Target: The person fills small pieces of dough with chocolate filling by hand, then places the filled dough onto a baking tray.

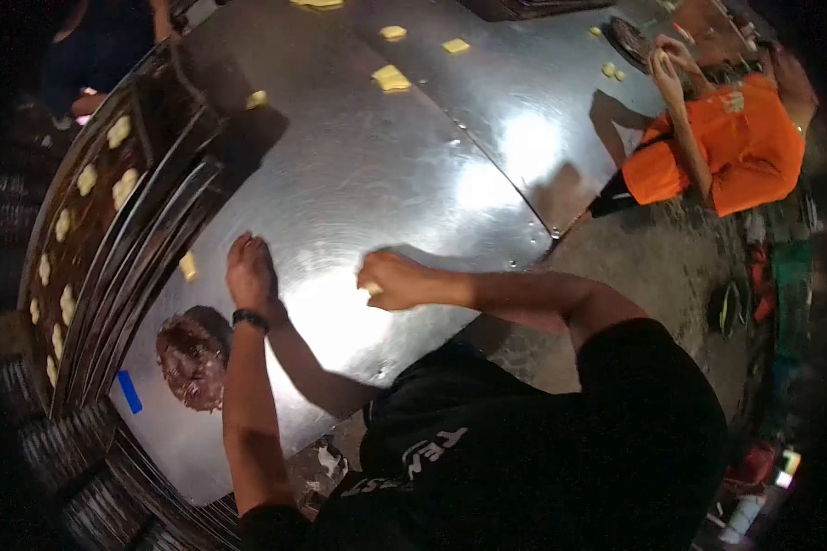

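Observation:
My right hand is closed over the metal table, wrapped round a small pale piece of dough that peeks out at the fingers. To its left, my left hand hovers above the table with its fingers curled together; whether anything is inside them is hidden. Close to the left forearm is a round mass of glossy dark brown paste, partly covered by that arm. A small yellow dough piece lies left of my left hand.
Stacked dark trays line the left edge, the top one bearing several dough pieces. More flat dough pieces lie at the far side. A blue strip is near the trays. A co-worker in orange handles something at right.

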The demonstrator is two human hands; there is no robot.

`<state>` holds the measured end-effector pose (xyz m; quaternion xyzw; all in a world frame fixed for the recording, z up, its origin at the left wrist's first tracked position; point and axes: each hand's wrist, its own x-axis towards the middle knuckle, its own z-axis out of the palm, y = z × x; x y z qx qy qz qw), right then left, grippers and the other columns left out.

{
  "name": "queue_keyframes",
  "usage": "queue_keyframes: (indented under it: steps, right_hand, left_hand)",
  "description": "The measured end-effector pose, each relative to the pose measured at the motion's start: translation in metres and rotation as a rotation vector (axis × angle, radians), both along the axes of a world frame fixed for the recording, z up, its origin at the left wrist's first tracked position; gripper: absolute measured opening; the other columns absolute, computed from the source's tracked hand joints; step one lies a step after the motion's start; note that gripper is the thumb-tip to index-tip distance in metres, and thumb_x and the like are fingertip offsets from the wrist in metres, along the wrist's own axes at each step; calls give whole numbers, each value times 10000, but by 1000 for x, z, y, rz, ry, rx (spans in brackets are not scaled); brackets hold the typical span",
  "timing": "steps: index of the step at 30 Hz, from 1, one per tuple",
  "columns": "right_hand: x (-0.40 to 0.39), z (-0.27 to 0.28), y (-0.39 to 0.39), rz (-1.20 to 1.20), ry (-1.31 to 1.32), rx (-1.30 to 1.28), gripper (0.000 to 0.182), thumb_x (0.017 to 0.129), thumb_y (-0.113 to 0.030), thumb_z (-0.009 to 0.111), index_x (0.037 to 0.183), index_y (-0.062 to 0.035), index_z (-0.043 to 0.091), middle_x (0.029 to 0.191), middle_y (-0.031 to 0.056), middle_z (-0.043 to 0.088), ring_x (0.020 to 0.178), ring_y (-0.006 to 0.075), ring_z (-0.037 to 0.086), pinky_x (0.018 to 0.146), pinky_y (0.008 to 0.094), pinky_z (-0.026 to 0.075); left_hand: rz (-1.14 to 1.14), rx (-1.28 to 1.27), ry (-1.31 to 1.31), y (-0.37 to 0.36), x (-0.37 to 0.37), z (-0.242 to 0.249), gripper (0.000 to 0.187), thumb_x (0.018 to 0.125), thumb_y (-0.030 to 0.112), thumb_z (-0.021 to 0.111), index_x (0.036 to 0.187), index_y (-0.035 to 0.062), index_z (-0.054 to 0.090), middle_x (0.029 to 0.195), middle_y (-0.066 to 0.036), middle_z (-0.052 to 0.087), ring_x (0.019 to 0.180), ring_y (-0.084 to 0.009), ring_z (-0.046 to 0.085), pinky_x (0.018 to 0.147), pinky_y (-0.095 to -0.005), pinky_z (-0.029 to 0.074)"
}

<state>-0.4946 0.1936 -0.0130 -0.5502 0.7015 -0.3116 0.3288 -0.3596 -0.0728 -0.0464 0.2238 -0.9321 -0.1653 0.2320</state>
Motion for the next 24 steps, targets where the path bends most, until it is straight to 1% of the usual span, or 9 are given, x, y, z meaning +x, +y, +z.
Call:
queue_keyframes:
  steps: [3,6,9,12,14,16,19,22,24]
  right_hand:
    - [-17,50,-53,-266,-50,-409,277,688,-176,705,923,-42,650,940,146,557,943,333,554,816,417,450]
    - [-45,0,-93,-289,235,-697,364,675,-197,730,989,-39,637,963,139,565,929,317,555,819,406,453]
    - [-46,3,-84,-385,485,-485,454,702,-240,732,1101,-56,615,1066,125,579,1052,303,534,874,410,446]
    - [14,30,-92,-350,72,-593,527,719,-253,763,1156,-27,574,1071,133,593,964,237,585,845,366,469]
    - [66,49,-94,-196,-715,-245,512,759,-299,755,1144,-12,578,1094,125,612,943,173,610,807,331,491]
    - [112,49,-101,-129,-495,-496,524,767,-268,761,1163,10,560,1019,122,650,845,133,622,726,278,504]
    - [145,55,-112,-42,-927,-176,533,760,-170,761,1201,23,534,903,132,671,764,124,628,662,246,500]
    - [164,84,-105,198,-937,48,582,746,-100,758,1247,34,495,818,127,670,693,119,612,603,238,478]
    - [196,74,-105,308,-1023,190,780,771,-37,702,1419,-40,267,881,87,589,871,113,566,636,253,444]
  left_hand:
    - [-32,-127,-89,9,7,21,138,821,51,615,946,11,660,1038,-145,633,965,-305,613,820,-381,507]
    - [38,145,-139,16,19,30,149,798,70,631,926,-1,662,974,-159,636,851,-331,614,777,-390,496]
    - [133,456,111,37,36,45,111,804,70,674,875,-12,652,934,-104,619,812,-210,616,733,-307,488]
    - [309,807,511,80,48,72,140,886,113,619,831,-14,636,959,-55,593,808,-111,554,730,-237,455]
    - [495,887,739,96,53,79,204,915,158,586,830,-26,614,917,-48,592,796,-106,548,721,-236,454]
    - [552,864,919,104,72,78,229,938,194,558,849,-14,587,805,-30,593,757,-102,548,696,-253,461]
    - [593,963,1044,107,120,93,222,933,161,563,792,-10,585,725,-33,585,643,-92,518,591,-240,432]
    - [669,785,928,121,173,96,211,922,140,573,775,-9,594,736,-44,589,649,-86,508,572,-228,393]
    - [572,739,721,126,217,81,338,947,286,525,817,-17,596,857,-56,594,697,-84,504,605,-248,387]
